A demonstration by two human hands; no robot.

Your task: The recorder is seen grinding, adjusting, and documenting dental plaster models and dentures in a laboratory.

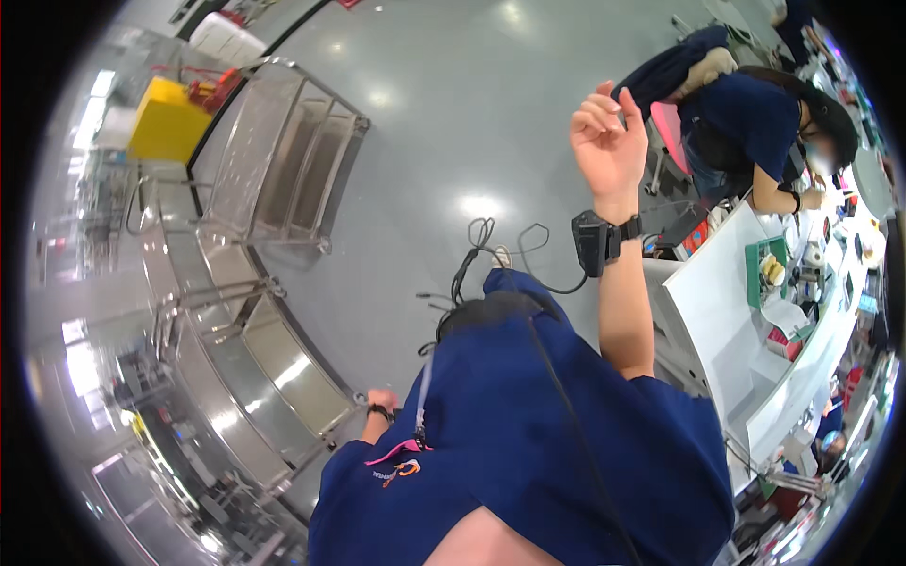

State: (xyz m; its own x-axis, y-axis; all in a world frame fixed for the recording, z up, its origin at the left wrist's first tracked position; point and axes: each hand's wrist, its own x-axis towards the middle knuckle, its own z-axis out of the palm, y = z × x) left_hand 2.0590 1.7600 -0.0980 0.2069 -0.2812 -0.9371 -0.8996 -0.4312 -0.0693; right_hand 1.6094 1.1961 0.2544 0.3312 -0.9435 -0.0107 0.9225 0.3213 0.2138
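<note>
My right hand (609,141) is raised ahead of me over the grey floor, palm toward me. Its fingers curl loosely and stand apart from the thumb, with nothing in them. A black device (596,242) is strapped to that wrist, and a dark cable (557,286) runs from it toward my waist. Low at my left side, my left hand (382,399) shows only small beside my shirt, near the corner of a steel cart (307,377). A dark band circles its wrist. The fingers of that hand are too small to make out.
Another steel cart (274,156) stands farther ahead on the left, next to a yellow box (170,120). On the right runs a white workbench (708,274) holding a green tray (755,274). A seated co-worker (746,123) in dark blue leans over the bench beside a pink chair (668,127).
</note>
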